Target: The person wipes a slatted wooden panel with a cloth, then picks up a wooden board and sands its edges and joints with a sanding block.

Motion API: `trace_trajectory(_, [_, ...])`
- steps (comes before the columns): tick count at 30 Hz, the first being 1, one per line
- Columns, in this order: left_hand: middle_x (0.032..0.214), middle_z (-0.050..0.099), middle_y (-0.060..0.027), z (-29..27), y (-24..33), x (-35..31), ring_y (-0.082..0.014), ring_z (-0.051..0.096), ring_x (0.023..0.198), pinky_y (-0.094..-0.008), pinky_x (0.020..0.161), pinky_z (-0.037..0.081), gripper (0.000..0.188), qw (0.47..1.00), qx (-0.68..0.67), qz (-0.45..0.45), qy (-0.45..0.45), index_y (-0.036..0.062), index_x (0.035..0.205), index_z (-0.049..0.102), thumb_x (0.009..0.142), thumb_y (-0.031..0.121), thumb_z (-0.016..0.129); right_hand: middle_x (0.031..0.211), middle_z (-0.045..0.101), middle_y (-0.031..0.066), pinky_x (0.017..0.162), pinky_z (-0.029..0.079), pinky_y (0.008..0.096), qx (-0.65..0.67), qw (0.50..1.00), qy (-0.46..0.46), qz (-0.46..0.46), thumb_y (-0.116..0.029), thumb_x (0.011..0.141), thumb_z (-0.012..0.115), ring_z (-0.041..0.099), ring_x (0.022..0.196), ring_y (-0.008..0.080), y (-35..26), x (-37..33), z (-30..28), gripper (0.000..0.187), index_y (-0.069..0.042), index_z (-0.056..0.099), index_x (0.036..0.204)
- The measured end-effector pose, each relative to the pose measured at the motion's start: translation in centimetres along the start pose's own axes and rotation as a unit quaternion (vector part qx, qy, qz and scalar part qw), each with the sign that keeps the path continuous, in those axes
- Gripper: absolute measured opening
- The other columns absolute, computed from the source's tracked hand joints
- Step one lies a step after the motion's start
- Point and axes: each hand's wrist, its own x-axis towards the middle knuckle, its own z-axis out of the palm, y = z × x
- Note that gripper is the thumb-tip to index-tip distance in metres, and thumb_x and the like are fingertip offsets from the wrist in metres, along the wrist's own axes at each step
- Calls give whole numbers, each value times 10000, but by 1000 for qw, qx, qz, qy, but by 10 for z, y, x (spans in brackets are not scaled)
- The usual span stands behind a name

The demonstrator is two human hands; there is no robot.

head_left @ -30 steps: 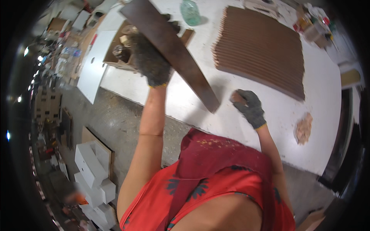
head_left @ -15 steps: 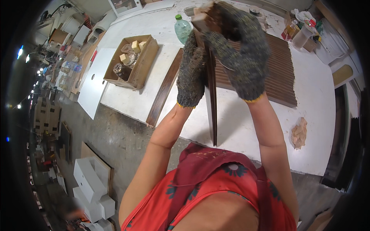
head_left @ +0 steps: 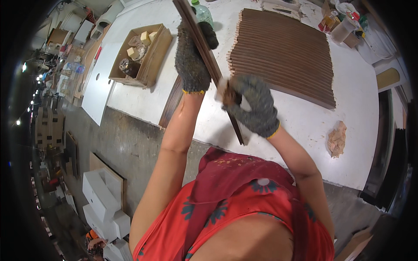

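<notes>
A long, narrow dark brown wooden strip (head_left: 208, 57) is held up at a slant over the table, its lower end toward my apron. My left hand (head_left: 191, 61), in a dark knit glove with a yellow cuff, is closed around its upper part. In my right hand (head_left: 257, 106), gloved alike, is a brown-stained pad (head_left: 227, 93), pressed against the strip below the left hand; motion blurs it and its material is unclear. Many similar strips (head_left: 283, 56) lie side by side on the white table (head_left: 278, 130). Another brown strip (head_left: 171, 106) rests beneath my left forearm.
Left of my hands stands a wooden box (head_left: 157, 56) holding yellowish blocks and a dark jar. A green-capped bottle (head_left: 203, 14) is behind the left hand. Crumpled brown paper (head_left: 337, 140) lies at right; several bottles (head_left: 346, 32) stand at the far right. White boxes (head_left: 102, 195) sit on the floor.
My right hand has come down along the strip toward me with the pad. The strip has tilted, its top now leaning left, and my left hand has shifted left with it.
</notes>
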Motion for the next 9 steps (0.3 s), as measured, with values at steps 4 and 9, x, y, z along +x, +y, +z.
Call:
trace_trajectory(4, [1004, 632, -129, -27, -3, 15, -223, 595, 844, -338, 751, 495, 624, 984, -173, -41, 33, 33, 1410, 470, 1019, 520, 474, 958, 677, 101, 699, 529, 416, 34, 997, -71, 20, -170, 759, 786, 650, 807, 283, -2, -84, 10, 529, -89, 613, 1251])
trace_trajectory(9, [958, 585, -106, -52, -7, 18, -219, 539, 770, -349, 722, 471, 836, 953, -298, -56, 16, 35, 1424, 452, 897, 672, 578, 827, 683, 114, 715, 541, 456, -46, 874, -457, 157, -231, 744, 814, 661, 775, 363, 7, -149, -12, 408, -78, 674, 1095])
